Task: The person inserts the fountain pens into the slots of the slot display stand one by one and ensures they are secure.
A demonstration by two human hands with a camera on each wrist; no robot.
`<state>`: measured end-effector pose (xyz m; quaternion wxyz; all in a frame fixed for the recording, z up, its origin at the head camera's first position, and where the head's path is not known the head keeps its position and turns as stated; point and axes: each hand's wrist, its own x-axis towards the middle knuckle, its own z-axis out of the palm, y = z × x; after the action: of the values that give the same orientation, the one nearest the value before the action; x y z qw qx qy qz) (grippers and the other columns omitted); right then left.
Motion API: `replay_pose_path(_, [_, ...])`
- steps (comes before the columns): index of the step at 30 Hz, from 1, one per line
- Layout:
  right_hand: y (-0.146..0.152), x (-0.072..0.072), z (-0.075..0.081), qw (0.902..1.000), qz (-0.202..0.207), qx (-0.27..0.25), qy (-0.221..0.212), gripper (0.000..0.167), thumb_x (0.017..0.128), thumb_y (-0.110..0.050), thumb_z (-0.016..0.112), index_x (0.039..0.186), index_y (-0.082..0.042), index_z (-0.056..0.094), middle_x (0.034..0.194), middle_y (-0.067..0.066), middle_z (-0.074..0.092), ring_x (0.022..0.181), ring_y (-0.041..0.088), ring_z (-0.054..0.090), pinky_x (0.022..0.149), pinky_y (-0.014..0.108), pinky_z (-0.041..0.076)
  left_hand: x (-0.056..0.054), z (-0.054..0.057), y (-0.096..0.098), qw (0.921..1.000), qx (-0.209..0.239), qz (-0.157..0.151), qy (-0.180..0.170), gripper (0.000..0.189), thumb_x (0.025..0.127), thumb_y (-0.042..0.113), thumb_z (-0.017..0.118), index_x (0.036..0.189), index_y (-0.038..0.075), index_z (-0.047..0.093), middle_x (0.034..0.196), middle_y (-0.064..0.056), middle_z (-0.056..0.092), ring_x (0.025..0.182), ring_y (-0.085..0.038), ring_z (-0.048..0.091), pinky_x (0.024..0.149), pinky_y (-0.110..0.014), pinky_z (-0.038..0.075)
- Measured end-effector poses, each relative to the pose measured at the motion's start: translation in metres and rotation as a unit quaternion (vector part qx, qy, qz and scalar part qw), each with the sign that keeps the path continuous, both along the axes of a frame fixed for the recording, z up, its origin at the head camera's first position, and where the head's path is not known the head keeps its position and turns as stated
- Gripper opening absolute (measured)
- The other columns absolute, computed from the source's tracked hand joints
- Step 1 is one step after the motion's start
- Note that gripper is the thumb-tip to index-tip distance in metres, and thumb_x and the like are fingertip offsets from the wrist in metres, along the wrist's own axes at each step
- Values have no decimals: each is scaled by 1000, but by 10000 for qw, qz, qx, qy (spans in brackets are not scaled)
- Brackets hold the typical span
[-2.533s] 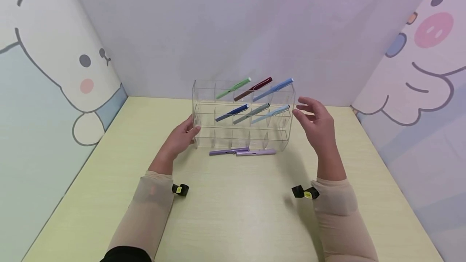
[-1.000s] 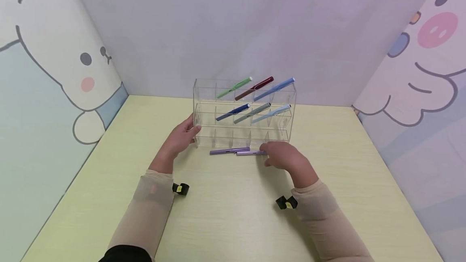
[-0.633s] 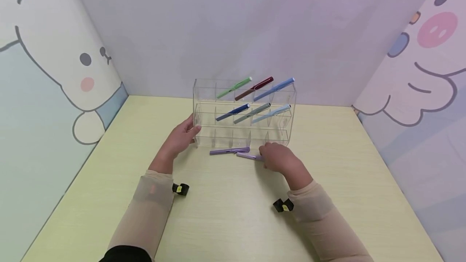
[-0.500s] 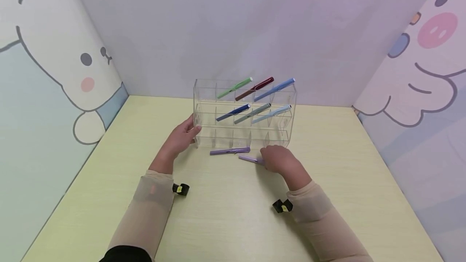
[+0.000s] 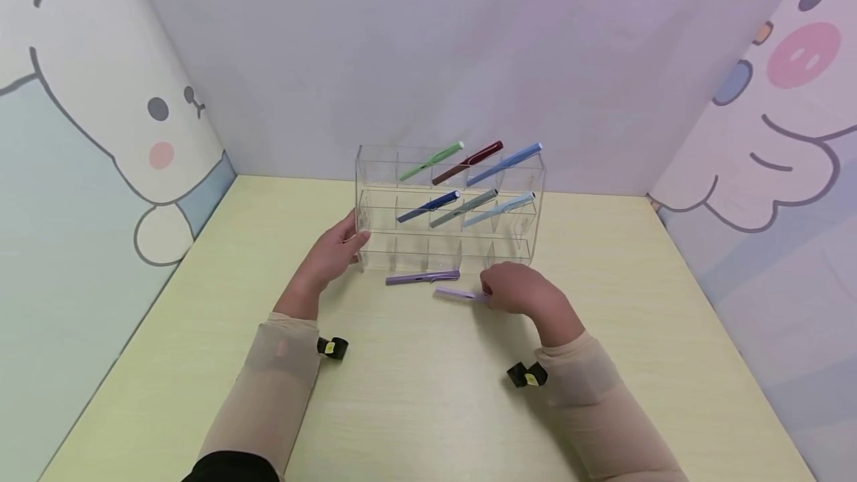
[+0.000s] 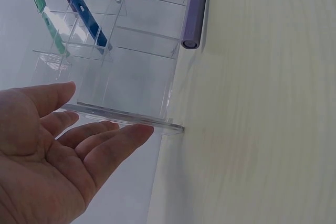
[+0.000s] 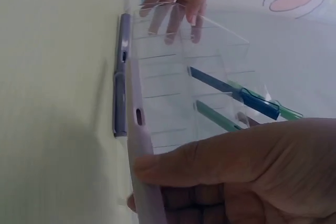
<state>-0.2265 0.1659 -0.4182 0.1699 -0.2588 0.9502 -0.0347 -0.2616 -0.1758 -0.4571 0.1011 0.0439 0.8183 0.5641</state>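
Note:
A clear acrylic pen rack [image 5: 445, 244] with three tiers stands on the table. My left hand [image 5: 332, 250] holds its left side panel; in the left wrist view, the thumb and fingers [image 6: 113, 150] lie at the panel's edge. In front of the rack my right hand [image 5: 522, 290] pinches a light purple pen [image 5: 455, 294] near one end, between thumb and fingers [image 7: 173, 169]. The light purple pen's other end points left. A darker purple pen [image 5: 422, 278] lies along the rack's front foot, close to the held pen.
On the top tier rest a green pen [image 5: 431, 161], a dark red pen [image 5: 467, 163] and a blue pen [image 5: 504, 164]. The middle tier bears a navy pen [image 5: 428, 207], a grey-green pen [image 5: 464, 208] and a pale blue pen [image 5: 499, 210]. A pale wall [image 5: 428, 58] stands behind.
My right hand has come down from beside the rack's right side and taken hold of the light purple pen, drawing it slightly toward me, off the darker pen. My left hand stays put.

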Motion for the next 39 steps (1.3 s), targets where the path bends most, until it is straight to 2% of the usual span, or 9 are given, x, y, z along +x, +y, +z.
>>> replay_pose_path(4, [8, 0, 11, 9960, 136, -769, -429, 12, 92, -16, 67, 83, -19, 59, 74, -5, 53, 69, 13, 47, 60, 27, 39, 0, 1, 1, 10000, -46, 44, 0, 67, 100, 49, 50, 156, 43, 15, 159, 0, 33, 137, -31, 45, 101, -50, 51])
replay_pose_path(8, [16, -3, 19, 9858, 146, -1463, -808, 7, 94, -22, 67, 90, -22, 61, 79, -7, 57, 71, 13, 50, 62, 28, 43, 0, 2, 1, 10000, -50, 46, -6, 66, 100, 49, 50, 156, 44, 15, 159, -1, 33, 137, -31, 45, 101, -50, 50])
replay_pose_path(13, [23, -5, 26, 9701, 55, -2274, -841, 8, 93, -19, 68, 93, -26, 64, 80, -8, 65, 72, 14, 56, 63, 30, 49, -1, 1, 2, 10000, -53, 43, 14, 68, 99, 50, 51, 156, 42, 15, 159, -3, 34, 137, -31, 45, 101, -51, 50])
replay_pose_path(17, [25, -6, 30, 9558, 25, -2884, -571, 6, 95, -22, 67, 99, -26, 66, 85, -8, 68, 76, 15, 61, 66, 32, 53, -1, 1, 2, 10000, -64, 40, 30, 68, 99, 50, 51, 157, 40, 15, 159, -3, 34, 137, -31, 45, 101, -51, 50])
replay_pose_path(21, [27, -5, 33, 9403, -1, -3397, -188, 12, 97, -24, 65, 108, -25, 67, 92, -7, 70, 80, 13, 63, 70, 32, 55, 0, 2, 2, 9999, -92, 33, 23, 68, 99, 50, 50, 157, 40, 15, 159, -2, 34, 137, -31, 45, 101, -50, 51])
replay_pose_path(24, [26, -5, 35, 9279, -58, -3724, 156, 16, 98, -27, 63, 112, -23, 68, 96, -4, 71, 78, 14, 61, 67, 29, 53, 0, 2, 1, 9999, -109, 62, -9, 66, 99, 50, 50, 155, 44, 15, 159, -1, 34, 137, -31, 46, 101, -50, 51])
replay_pose_path(29, [20, -5, 34, 8980, -399, -4329, 675, 24, 96, -27, 64, 118, -18, 63, 100, 0, 69, 79, 12, 64, 65, 24, 54, 1, 2, 1, 9999, -119, 115, -33, 61, 99, 50, 50, 151, 53, 17, 159, 0, 35, 136, -30, 47, 101, -49, 51])
replay_pose_path(35, [11, -7, 26, 8574, -701, -4989, 1051, 27, 97, -19, 63, 123, -14, 61, 107, 5, 70, 87, 14, 69, 73, 19, 58, 1, 2, 2, 9998, -129, 112, -42, 64, 99, 50, 50, 153, 50, 16, 159, 1, 33, 137, -30, 46, 101, -49, 51])
replay_pose_path(39, [5, -9, 20, 8444, -727, -5161, 1235, 31, 98, -15, 60, 130, -14, 61, 114, 6, 70, 96, 16, 69, 81, 16, 56, 1, 2, 1, 9999, -87, 92, -60, 64, 99, 51, 51, 153, 50, 15, 159, 1, 32, 137, -30, 45, 102, -49, 50])
